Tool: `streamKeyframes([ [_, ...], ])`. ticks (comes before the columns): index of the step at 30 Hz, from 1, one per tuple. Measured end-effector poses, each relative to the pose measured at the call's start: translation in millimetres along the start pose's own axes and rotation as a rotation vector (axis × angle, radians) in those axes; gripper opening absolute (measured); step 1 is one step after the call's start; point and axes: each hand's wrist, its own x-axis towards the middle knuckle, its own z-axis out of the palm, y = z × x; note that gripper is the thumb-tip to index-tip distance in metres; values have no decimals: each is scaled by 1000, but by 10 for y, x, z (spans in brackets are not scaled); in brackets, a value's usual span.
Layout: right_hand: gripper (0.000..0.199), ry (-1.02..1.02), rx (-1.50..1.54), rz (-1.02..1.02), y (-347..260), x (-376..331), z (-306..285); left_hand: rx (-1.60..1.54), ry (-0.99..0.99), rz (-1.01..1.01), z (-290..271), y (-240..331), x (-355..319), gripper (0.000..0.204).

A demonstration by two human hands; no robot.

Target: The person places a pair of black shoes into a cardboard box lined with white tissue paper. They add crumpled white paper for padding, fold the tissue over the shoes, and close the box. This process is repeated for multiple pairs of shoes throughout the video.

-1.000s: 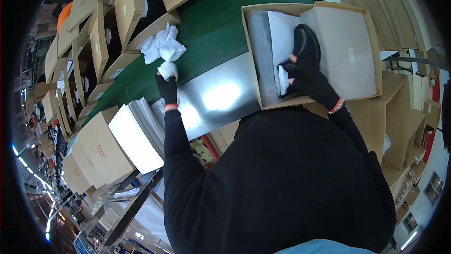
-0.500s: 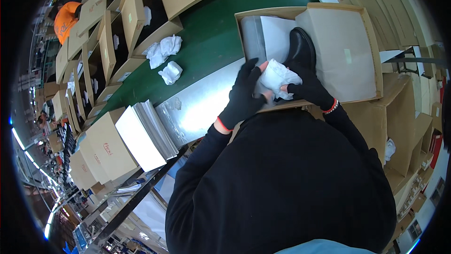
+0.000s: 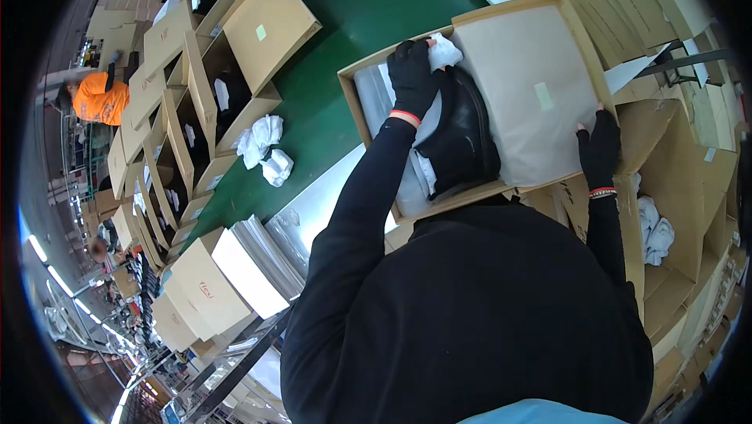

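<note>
A black boot (image 3: 465, 142) lies in an uncovered shoebox (image 3: 362, 122) in front of me, with pale tissue paper around it. At the far end of the box my left hand (image 3: 413, 77), in a black fingerless glove, pinches a crumpled wad of white paper (image 3: 445, 52) beside the boot. My right hand (image 3: 601, 150), gloved the same way, is at the right edge of the box's hinged lid (image 3: 521, 83). Its thumb and forefinger are apart, with nothing seen between them; its other fingers are partly hidden.
Crumpled paper wads (image 3: 262, 146) lie on the green table (image 3: 321, 71). Several open shoeboxes (image 3: 258, 28) stand at the far left, near a person in orange (image 3: 100, 99). A stack of white sheets (image 3: 251, 263) is nearer. At right, a large carton (image 3: 681, 165) holds crumpled paper.
Both hands were together on a white paper wad over the boot. My right hand has moved right to the lid's edge; my left has gone to the box's far end. The view has shifted.
</note>
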Motion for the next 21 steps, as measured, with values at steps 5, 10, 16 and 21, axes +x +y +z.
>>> streamKeyframes([
  [5, 64, -99, -61, 95, 254, -208, 374, 49, -11, 77, 312, 55, -60, 54],
  [10, 50, -271, 159, 193, 309, -251, 660, 51, -166, 61, 290, 12, 15, 56],
  [16, 46, -351, 369, 256, 472, -363, 1232, 304, -292, 0, 351, -4, 100, 46],
  [21, 59, -11, 252, 209, 550, -521, 1454, 385, -293, 2, 391, 40, 123, 42],
])
